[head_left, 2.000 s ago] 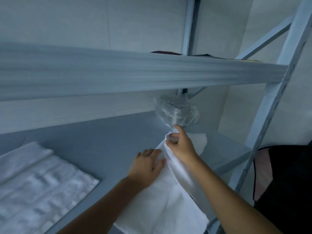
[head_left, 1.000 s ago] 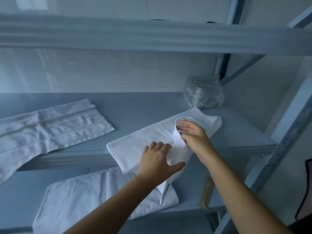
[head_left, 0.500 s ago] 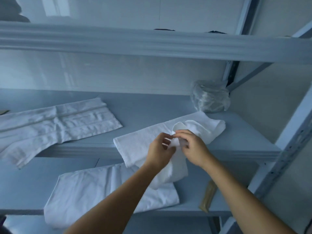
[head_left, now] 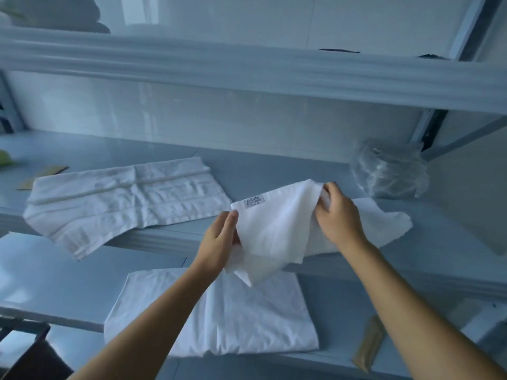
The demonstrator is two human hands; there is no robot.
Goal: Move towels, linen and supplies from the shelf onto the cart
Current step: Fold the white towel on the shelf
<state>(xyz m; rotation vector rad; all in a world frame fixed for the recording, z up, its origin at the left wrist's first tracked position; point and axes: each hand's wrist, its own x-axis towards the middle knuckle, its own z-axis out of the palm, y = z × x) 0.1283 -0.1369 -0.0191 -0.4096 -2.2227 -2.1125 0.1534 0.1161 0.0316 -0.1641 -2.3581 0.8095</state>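
Observation:
A white towel (head_left: 277,226) with a small label hangs over the front edge of the middle shelf (head_left: 274,165). My left hand (head_left: 219,242) grips its left edge and my right hand (head_left: 337,215) grips its upper right corner, spreading the cloth between them. The towel's far end still lies on the shelf to the right. A second white towel (head_left: 123,198) lies flat on the same shelf to the left. A folded white linen (head_left: 219,316) rests on the lower shelf (head_left: 55,281) under my arms.
A clear plastic bag (head_left: 389,168) of supplies stands at the back right of the middle shelf. A small tan packet (head_left: 369,344) lies on the lower shelf at the right. The upper shelf beam (head_left: 247,69) runs overhead. Slanted metal braces stand at the right.
My hands were close together on the towel's middle; they have now drawn apart, lifting and spreading it so its label shows. The view has dropped and now shows more of the lower shelf.

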